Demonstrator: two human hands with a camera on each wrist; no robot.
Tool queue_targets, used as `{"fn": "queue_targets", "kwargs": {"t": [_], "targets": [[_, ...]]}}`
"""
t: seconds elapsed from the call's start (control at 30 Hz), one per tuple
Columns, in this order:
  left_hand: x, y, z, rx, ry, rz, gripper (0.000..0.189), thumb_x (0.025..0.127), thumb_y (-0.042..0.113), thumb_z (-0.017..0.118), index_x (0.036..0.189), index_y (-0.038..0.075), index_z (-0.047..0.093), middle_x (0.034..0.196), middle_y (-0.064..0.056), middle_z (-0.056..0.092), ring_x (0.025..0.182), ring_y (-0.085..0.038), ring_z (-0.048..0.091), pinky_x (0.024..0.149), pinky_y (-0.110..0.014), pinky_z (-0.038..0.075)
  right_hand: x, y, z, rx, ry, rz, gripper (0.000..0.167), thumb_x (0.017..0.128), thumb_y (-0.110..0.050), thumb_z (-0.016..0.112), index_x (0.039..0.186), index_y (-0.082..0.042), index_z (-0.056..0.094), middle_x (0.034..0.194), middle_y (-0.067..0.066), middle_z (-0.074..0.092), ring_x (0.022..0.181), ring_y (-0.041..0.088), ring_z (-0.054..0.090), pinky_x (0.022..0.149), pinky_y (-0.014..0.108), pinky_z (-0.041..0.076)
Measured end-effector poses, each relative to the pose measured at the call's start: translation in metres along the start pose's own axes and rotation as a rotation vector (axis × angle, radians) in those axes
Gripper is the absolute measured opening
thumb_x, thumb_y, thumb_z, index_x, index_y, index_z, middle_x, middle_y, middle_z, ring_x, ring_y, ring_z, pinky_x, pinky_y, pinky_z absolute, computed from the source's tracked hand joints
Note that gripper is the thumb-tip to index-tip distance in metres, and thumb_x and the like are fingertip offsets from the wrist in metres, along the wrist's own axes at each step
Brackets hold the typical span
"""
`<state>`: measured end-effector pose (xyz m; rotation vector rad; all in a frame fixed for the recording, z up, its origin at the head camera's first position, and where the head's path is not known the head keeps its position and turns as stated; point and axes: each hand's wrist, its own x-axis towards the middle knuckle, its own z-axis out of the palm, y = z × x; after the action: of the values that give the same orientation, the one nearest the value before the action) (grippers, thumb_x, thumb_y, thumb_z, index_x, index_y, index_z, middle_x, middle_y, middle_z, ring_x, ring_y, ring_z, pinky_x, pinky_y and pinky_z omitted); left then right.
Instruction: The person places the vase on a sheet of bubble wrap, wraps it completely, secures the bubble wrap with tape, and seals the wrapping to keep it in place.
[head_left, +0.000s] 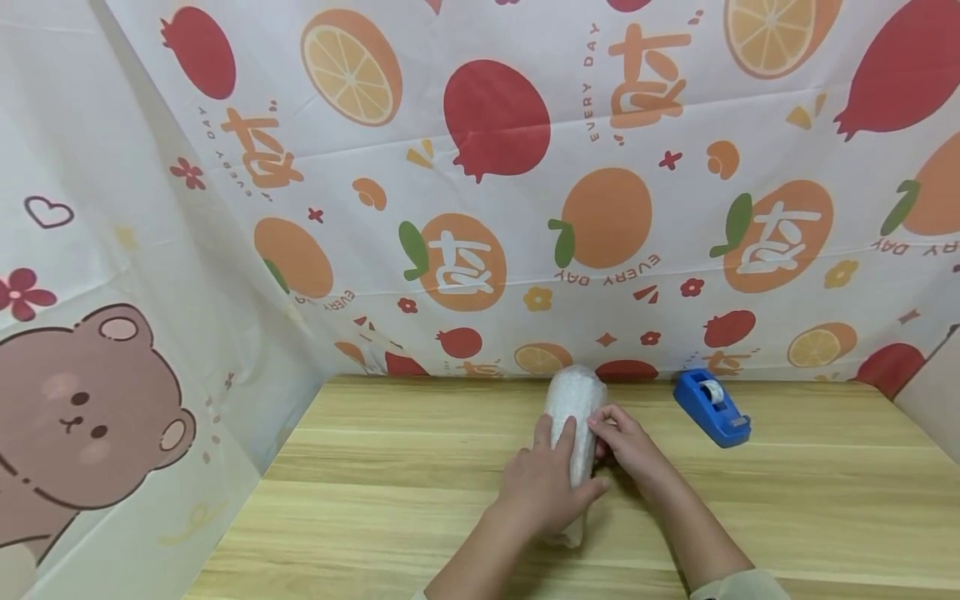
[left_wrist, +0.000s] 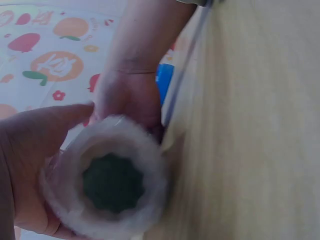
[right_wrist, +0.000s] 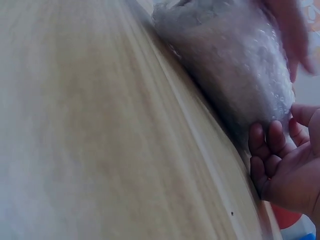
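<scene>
A roll-shaped bundle in bubble wrap (head_left: 576, 390) lies lengthwise on the wooden table. Its near end shows in the left wrist view: a dark green core (left_wrist: 113, 183) with a scalloped outline, ringed by the cloudy wrap. My left hand (head_left: 542, 483) rests over the top of the bundle, fingers fairly straight along it and thumb stretched toward the right. On the right side, toward the far end, my right hand (head_left: 628, 442) pinches the bubble wrap between thumb and fingers. Those fingers (right_wrist: 274, 136) curl against the wrap's lower edge in the right wrist view.
A blue tape dispenser (head_left: 711, 408) with a roll of tape stands at the back right of the table (head_left: 405, 467). Behind the table hangs a fruit-print cloth (head_left: 517, 200), and a bear-print cloth (head_left: 150, 250) hangs at the left.
</scene>
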<state>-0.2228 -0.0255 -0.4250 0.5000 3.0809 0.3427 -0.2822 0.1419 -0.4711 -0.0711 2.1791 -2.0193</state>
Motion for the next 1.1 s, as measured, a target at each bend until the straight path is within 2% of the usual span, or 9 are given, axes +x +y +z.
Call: {"fn": "queue_targets", "kwargs": {"t": [0.17,0.3,0.4,0.5,0.57,0.63,0.73,0.97,1.1], "targets": [[-0.001,-0.003,-0.012,-0.141,-0.056,-0.013,0.09,0.088,0.082,0.024,0.154,0.022,0.034,0.154,-0.017,0.032,0.098,-0.033,0.067,0.073,-0.048,0.053,0.001,-0.001,0.003,-0.043,0.028,0.02,0.027,0.098,-0.034,0.06,0.1,-0.008,0.05,0.07,0.001,0.055,0.068,0.016,0.054,0.059,0.028,0.044],[-0.002,-0.007,-0.021,-0.216,-0.098,-0.018,0.088,0.091,0.079,0.014,0.153,0.021,0.038,0.153,-0.018,0.033,0.107,-0.035,0.065,0.079,-0.054,0.051,0.003,-0.001,0.005,-0.062,0.025,0.045,0.031,0.094,-0.037,0.065,0.098,-0.01,0.051,0.068,-0.001,0.06,0.065,0.015,0.056,0.057,0.028,0.043],[-0.001,-0.013,-0.027,-0.265,-0.106,0.003,0.084,0.094,0.076,0.011,0.149,0.021,0.044,0.152,-0.019,0.036,0.116,-0.037,0.06,0.083,-0.057,0.05,0.004,-0.001,0.005,-0.073,0.008,0.043,0.027,0.093,-0.033,0.066,0.095,-0.01,0.051,0.063,-0.002,0.056,0.061,0.015,0.052,0.057,0.029,0.042],[0.0,-0.021,-0.031,-0.316,-0.102,0.023,0.07,0.099,0.067,0.022,0.144,0.023,0.051,0.14,-0.016,0.046,0.111,-0.031,0.061,0.082,-0.051,0.051,0.003,-0.001,0.004,-0.083,-0.021,0.039,0.025,0.094,-0.03,0.065,0.094,-0.01,0.051,0.061,-0.002,0.052,0.059,0.015,0.05,0.057,0.029,0.043],[0.0,-0.026,-0.031,-0.345,-0.099,0.035,0.054,0.101,0.057,0.035,0.142,0.026,0.054,0.129,-0.012,0.05,0.096,-0.025,0.061,0.076,-0.044,0.051,0.002,0.0,0.003,-0.089,-0.029,0.044,0.025,0.095,-0.032,0.064,0.094,-0.01,0.051,0.061,-0.001,0.05,0.059,0.016,0.05,0.058,0.03,0.044],[0.001,-0.03,-0.031,-0.355,-0.099,0.05,0.046,0.099,0.045,0.05,0.141,0.027,0.055,0.118,-0.009,0.049,0.083,-0.019,0.057,0.069,-0.037,0.048,0.0,-0.001,0.002,-0.089,-0.03,0.054,0.027,0.095,-0.034,0.064,0.095,-0.01,0.052,0.064,0.0,0.051,0.061,0.017,0.051,0.059,0.031,0.045],[0.003,-0.032,-0.03,-0.354,-0.09,0.066,0.048,0.093,0.036,0.064,0.14,0.028,0.055,0.113,-0.008,0.048,0.075,-0.017,0.053,0.064,-0.032,0.046,0.0,-0.002,0.001,-0.089,-0.018,0.061,0.028,0.094,-0.035,0.065,0.098,-0.01,0.052,0.066,0.001,0.051,0.064,0.018,0.052,0.06,0.032,0.046],[0.004,-0.035,-0.031,-0.367,-0.091,0.065,0.056,0.088,0.042,0.07,0.14,0.027,0.055,0.111,-0.01,0.051,0.081,-0.019,0.054,0.069,-0.038,0.048,0.002,-0.002,0.002,-0.096,-0.032,0.044,0.032,0.095,-0.035,0.063,0.105,-0.007,0.052,0.069,0.002,0.057,0.065,0.019,0.053,0.061,0.032,0.046],[0.002,-0.046,-0.032,-0.411,-0.104,0.077,0.054,0.092,0.044,0.065,0.142,0.026,0.053,0.121,-0.014,0.056,0.097,-0.024,0.061,0.081,-0.046,0.051,0.002,0.002,0.005,-0.107,-0.039,0.048,0.033,0.096,-0.035,0.063,0.107,-0.006,0.053,0.072,0.003,0.059,0.066,0.02,0.056,0.062,0.033,0.049]]}}
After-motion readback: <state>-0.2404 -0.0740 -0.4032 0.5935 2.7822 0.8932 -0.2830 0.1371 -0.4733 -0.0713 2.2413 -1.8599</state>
